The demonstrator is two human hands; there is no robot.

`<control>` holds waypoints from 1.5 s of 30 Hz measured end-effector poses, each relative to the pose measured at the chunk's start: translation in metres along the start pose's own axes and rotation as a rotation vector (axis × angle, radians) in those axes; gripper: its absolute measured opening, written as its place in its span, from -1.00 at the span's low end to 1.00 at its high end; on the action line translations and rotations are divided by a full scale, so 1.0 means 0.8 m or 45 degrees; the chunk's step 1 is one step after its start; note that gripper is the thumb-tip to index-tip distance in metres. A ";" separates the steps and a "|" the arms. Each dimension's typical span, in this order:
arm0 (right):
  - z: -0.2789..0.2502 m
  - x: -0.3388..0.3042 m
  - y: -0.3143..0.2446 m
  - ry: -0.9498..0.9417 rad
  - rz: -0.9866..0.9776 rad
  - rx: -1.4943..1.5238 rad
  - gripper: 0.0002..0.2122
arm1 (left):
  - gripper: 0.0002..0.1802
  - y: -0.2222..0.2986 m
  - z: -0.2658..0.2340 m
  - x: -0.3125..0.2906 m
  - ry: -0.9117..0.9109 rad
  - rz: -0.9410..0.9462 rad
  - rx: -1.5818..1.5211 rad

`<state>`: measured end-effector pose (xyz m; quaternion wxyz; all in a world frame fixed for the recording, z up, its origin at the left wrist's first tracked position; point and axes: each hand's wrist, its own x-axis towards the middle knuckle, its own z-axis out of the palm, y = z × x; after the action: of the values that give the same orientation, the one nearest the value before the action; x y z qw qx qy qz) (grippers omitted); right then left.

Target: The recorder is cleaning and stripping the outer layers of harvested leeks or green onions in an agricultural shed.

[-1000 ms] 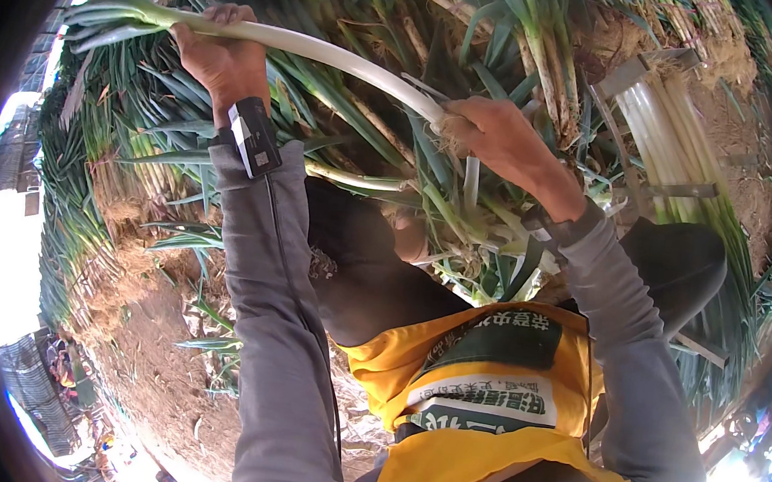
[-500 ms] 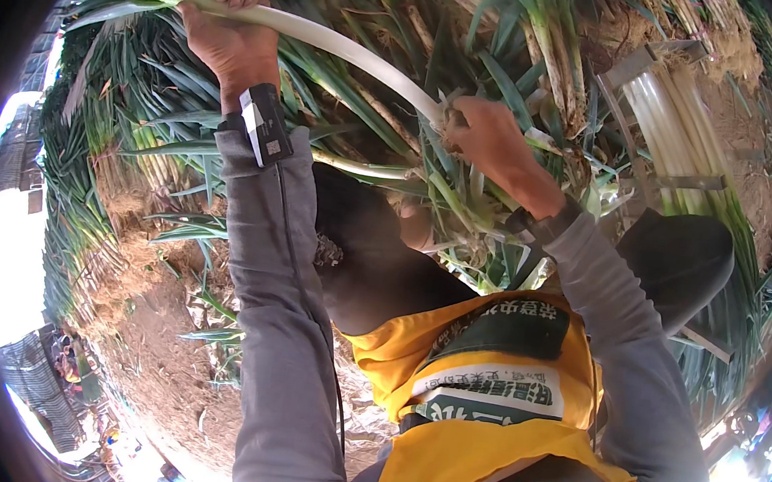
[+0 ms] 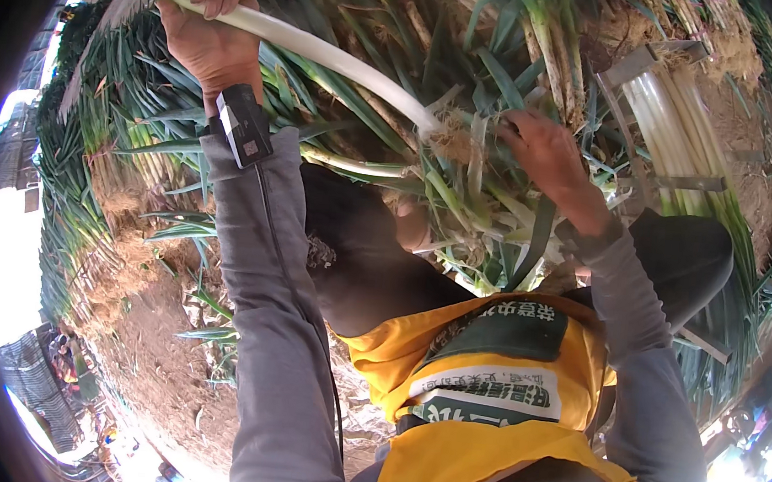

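Observation:
My left hand [image 3: 209, 37] is closed round a long green onion [image 3: 329, 52], near where its white shank turns into green leaves. The shank slopes down to the right and ends in a tuft of tan roots [image 3: 453, 140]. Just right of those roots is my right hand [image 3: 550, 154], its fingers curled and pressed together, apart from the root end. A pale, dry strip of skin [image 3: 477, 153] hangs between the roots and my right fingertips. Whether those fingers hold it is unclear.
Loose leaves and peelings [image 3: 489, 218] lie below my hands. On the right, a bundle of clean white-shanked green onions [image 3: 676, 124] rests in a metal frame [image 3: 626, 67]. Heaps of unpeeled green onions [image 3: 104, 152] cover the left, beside bare soil [image 3: 166, 341]. My dark-clad knee [image 3: 682, 262] is bent near the frame.
My right hand has moved off the root end to the right, leaving the roots uncovered. My left hand has shifted slightly left with the green onion still in it.

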<state>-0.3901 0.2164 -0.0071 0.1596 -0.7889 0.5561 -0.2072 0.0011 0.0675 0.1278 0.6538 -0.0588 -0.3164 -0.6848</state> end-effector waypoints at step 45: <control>0.039 0.023 -0.044 0.162 -0.161 0.028 -0.89 | -0.64 -0.057 -0.008 0.013 0.768 0.333 0.782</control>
<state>-0.3401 0.2112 -0.0146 0.1191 -0.8058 0.5120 -0.2728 -0.0405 0.0525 0.1115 0.7851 0.3007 -0.2902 -0.4571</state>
